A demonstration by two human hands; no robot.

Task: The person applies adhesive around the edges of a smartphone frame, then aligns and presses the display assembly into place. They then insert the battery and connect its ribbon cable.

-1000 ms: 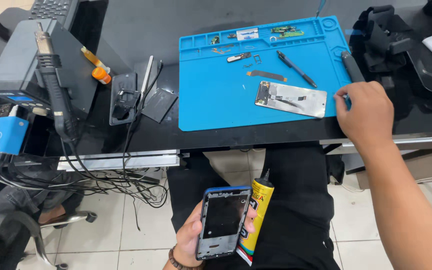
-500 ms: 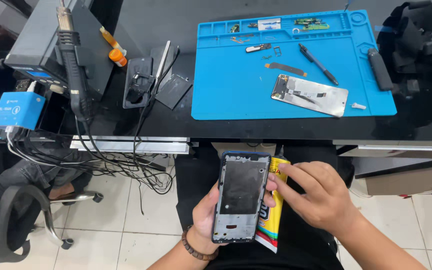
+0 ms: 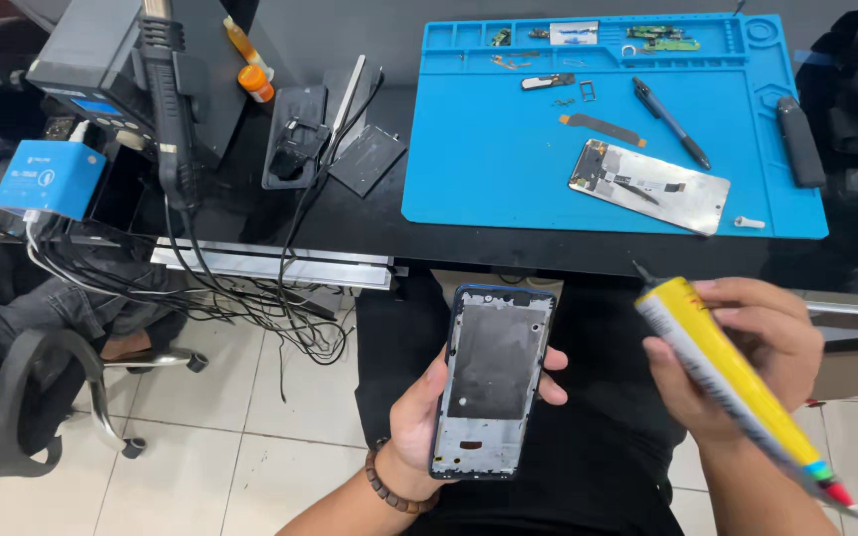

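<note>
My left hand (image 3: 427,412) holds a blue-edged phone frame (image 3: 494,377) over my lap, its bare inner side facing up. My right hand (image 3: 742,355) grips a yellow glue tube (image 3: 725,374), held at a slant with its thin black nozzle pointing up and left, a little right of the frame's top. On the blue work mat (image 3: 508,159) lie a phone screen panel (image 3: 647,186), a black pen-like tool (image 3: 670,122), a flex strip (image 3: 603,127) and small parts.
A black desk (image 3: 369,223) carries a hot-air station with its handpiece (image 3: 169,99), an orange-capped bottle (image 3: 250,65), a phone holder (image 3: 295,139) and a blue box (image 3: 50,177). Cables hang off the desk's front edge. An office chair (image 3: 42,397) stands at left on the tiled floor.
My right hand came back from the mat's right edge to my lap, took the yellow tube from beside the frame and lifted it to the right. The frame stays in my left hand.
</note>
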